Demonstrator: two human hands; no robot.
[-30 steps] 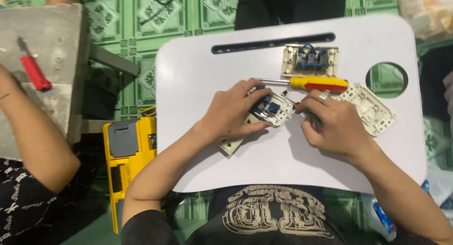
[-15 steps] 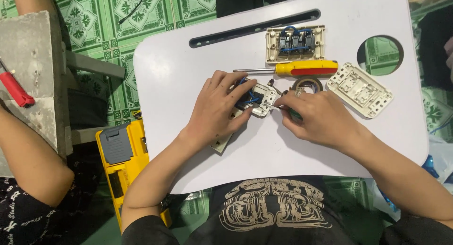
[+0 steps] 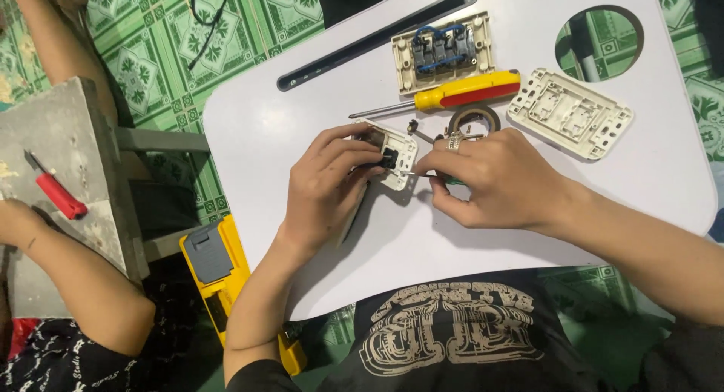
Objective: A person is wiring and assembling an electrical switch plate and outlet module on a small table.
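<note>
My left hand (image 3: pixel 328 184) grips a cream switch plate (image 3: pixel 397 156) with a dark module in it, tilted up off the white lap table (image 3: pixel 286 135). My right hand (image 3: pixel 494 182) pinches a thin small screwdriver (image 3: pixel 422 175) whose tip meets the module. A ring shows on a right finger. A yellow and red screwdriver (image 3: pixel 460 94) lies just beyond my hands, next to a roll of dark tape (image 3: pixel 475 119).
A switch plate with blue wires (image 3: pixel 443 51) and an empty cream frame (image 3: pixel 569 113) lie at the far side. The table has a round hole (image 3: pixel 599 41) and a long slot (image 3: pixel 377 39). Another person's arm (image 3: pixel 75 286) rests by a concrete block (image 3: pixel 56 150) with a red-handled tool (image 3: pixel 54 190). A yellow case (image 3: pixel 219 271) sits on the floor.
The view has shifted, so the table sits higher and further right. My hands stay together on the switch plate, which is now tilted up more under my left fingers.
</note>
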